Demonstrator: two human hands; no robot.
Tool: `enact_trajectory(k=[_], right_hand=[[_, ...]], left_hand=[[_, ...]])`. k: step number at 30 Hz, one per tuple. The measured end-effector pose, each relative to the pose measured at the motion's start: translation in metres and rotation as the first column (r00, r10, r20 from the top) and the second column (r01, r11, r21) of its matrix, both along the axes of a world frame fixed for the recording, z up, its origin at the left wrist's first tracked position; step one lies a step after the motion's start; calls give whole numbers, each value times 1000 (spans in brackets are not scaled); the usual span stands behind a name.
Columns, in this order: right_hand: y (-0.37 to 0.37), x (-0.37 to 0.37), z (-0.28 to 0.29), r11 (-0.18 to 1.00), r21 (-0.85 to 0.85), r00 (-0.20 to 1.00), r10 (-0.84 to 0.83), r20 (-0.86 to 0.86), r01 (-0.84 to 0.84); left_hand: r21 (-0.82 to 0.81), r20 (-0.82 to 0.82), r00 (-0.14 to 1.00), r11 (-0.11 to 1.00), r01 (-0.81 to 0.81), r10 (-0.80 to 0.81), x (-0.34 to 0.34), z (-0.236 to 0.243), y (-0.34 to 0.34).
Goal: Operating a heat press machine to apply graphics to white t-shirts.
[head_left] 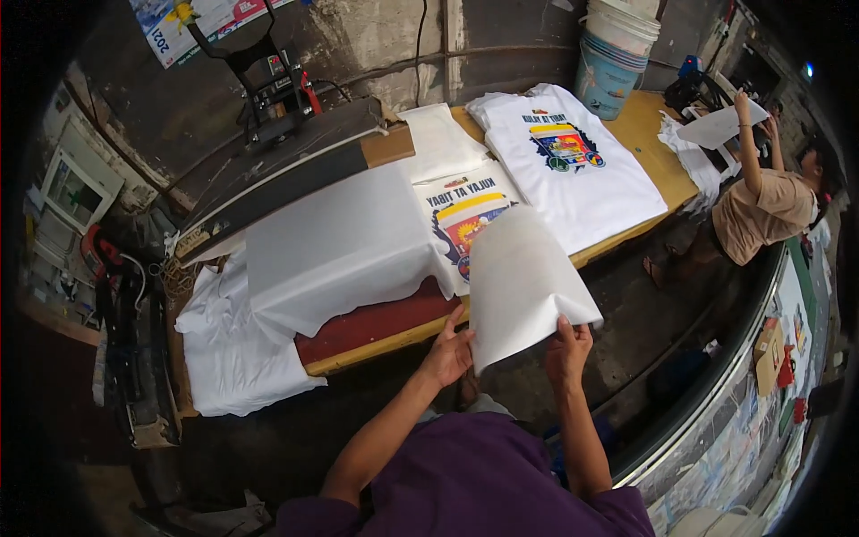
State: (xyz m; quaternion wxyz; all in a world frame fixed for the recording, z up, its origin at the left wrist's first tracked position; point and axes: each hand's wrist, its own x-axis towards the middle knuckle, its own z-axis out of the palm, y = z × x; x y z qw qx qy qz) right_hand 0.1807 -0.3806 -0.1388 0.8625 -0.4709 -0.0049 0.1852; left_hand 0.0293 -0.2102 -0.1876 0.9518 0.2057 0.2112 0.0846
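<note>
Before my body I hold up a curled white sheet of paper (pixel 523 277). My right hand (pixel 568 353) pinches its near edge close to the right corner. At its left edge is my left hand (pixel 447 352), thumb against the paper and index finger stretched upward; its other fingers are partly hidden. Behind the sheet lies a printed piece with a colourful vehicle design (pixel 465 219), partly covered. To its right is a white T-shirt (pixel 586 183) with a similar print. Left of the design, a large white sheet (pixel 340 246) drapes over a dark red surface (pixel 376 320).
A white cloth (pixel 237 345) hangs at the table's left end. Behind the draped sheet stands a heat-press-like machine (pixel 277 94). Stacked buckets (pixel 613 63) stand at the back. Another person (pixel 765 210) handles paper at the far right. A long table (pixel 734 421) runs along the right.
</note>
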Motion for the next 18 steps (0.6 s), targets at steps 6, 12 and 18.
enact_trajectory(k=[6, 12, 18], right_hand=[[-85, -8, 49, 992, 41, 977, -127, 169, 122], [-143, -37, 94, 927, -342, 917, 263, 299, -154], [-122, -52, 90, 934, -270, 915, 307, 261, -236]], left_hand=[[162, -16, 988, 975, 154, -154, -58, 32, -6], [254, 40, 978, 949, 189, -205, -119, 50, -16], [464, -18, 995, 880, 98, -101, -217, 61, 7]])
